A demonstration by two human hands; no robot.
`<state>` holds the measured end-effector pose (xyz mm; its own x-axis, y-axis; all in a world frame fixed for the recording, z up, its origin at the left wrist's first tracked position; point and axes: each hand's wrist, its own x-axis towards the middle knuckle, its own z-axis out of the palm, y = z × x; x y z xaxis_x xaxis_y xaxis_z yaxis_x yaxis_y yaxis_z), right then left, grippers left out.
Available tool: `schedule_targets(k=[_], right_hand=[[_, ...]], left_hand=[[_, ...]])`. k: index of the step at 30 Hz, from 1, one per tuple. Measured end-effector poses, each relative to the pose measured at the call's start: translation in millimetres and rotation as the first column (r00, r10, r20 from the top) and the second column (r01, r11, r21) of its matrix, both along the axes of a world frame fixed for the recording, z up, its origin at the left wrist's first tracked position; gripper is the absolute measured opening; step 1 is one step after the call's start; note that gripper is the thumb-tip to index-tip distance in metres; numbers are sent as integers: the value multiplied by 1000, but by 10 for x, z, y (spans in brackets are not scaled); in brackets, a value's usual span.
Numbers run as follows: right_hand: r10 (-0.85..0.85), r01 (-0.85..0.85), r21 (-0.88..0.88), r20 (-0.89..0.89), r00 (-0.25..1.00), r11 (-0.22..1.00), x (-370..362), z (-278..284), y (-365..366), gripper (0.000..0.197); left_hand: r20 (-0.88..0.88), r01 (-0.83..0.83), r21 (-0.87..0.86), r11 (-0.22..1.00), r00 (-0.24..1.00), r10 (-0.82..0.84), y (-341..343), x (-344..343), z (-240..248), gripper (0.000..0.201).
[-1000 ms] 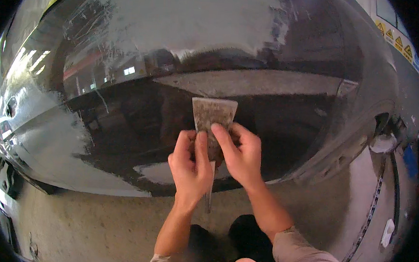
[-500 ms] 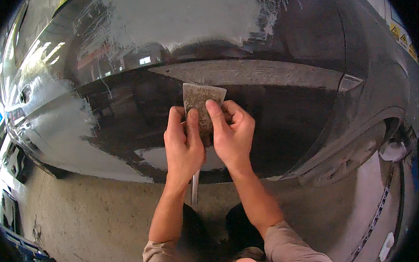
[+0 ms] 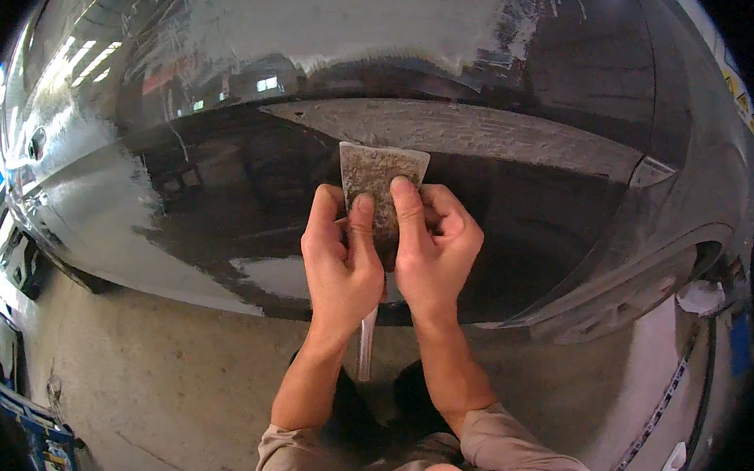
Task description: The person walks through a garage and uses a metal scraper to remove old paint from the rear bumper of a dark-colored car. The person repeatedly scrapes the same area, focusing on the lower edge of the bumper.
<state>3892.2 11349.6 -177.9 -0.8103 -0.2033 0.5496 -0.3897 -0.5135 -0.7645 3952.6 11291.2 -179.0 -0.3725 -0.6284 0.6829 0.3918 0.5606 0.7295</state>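
Note:
Both my hands grip a speckled grey spreader [image 3: 371, 168], a flat trapezoid blade coated with dried filler. My left hand [image 3: 341, 259] holds its left side and my right hand [image 3: 434, 252] its right side, both thumbs pressed on the face and the other fingers curled behind. The blade's wide upper edge meets the lower border of a rough grey strip [image 3: 487, 132] along a dark car panel [image 3: 515, 235]; whether it touches cannot be told. Under my hands a shiny metal rod [image 3: 366, 347] points downward; its upper end is hidden.
Pale sanded patches [image 3: 347, 13] spread over the upper bodywork and lower left. A wheel arch [image 3: 696, 242] curves at the right. Below lies a concrete floor [image 3: 188, 362]; a blue rack [image 3: 37, 426] stands at lower left, and a white object [image 3: 672, 465] lies at lower right.
My hands and the spreader have shifted slightly right along the strip's lower border. The view has also turned a little. Both hands keep their grip.

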Motion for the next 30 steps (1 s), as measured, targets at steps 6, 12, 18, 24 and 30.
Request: schedule_targets(k=[6, 12, 18, 24, 30], right_hand=[[-8, 7, 13, 18, 1000, 1000, -5, -2, -46, 24], [-85, 85, -3, -22, 996, 996, -8, 9, -50, 25], [-109, 109, -7, -6, 994, 994, -121, -39, 137, 22], [-105, 105, -39, -1, 995, 994, -108, -108, 152, 22], [-57, 62, 73, -63, 996, 995, 73, -93, 5, 23]], left_hand=[[64, -2, 19, 1000, 998, 1, -60, 7, 10, 18], [19, 18, -12, 1000, 1000, -18, -123, -49, 12, 19], [22, 29, -62, 998, 999, -28, 108, -124, 18, 14], [51, 98, -99, 990, 994, -93, 66, -81, -38, 14], [-83, 139, -5, 990, 987, -139, -103, 118, -106, 18]])
